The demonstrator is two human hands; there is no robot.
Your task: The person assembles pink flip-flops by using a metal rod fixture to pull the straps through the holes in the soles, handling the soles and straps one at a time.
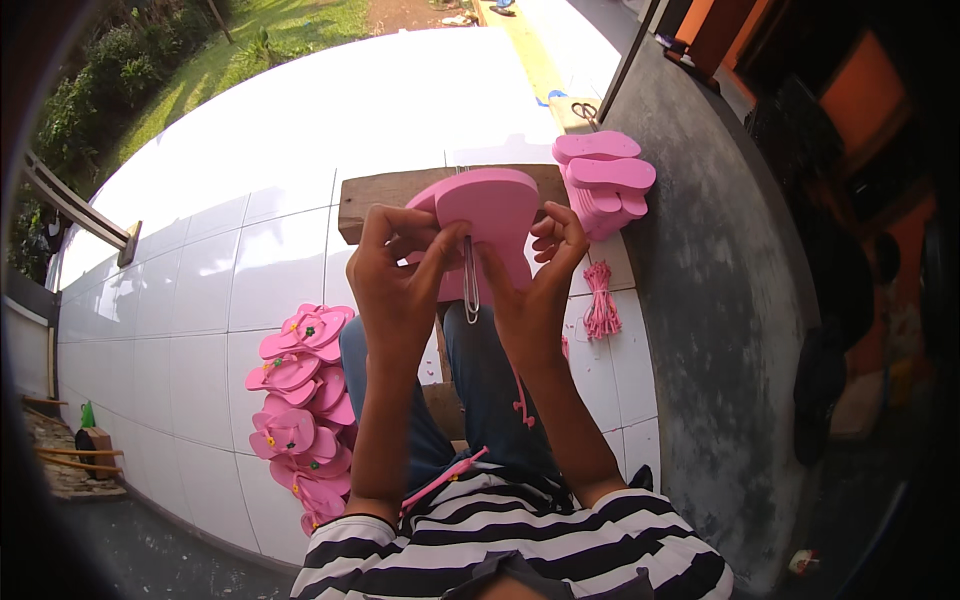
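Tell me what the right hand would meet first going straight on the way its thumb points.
Most likely the sole: the thumb of the right hand points up and to the left at its face and seems to touch it, though depth is unclear here.

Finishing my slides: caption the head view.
Left hand and right hand at a flat pink sandal sole, silver wire loop between.
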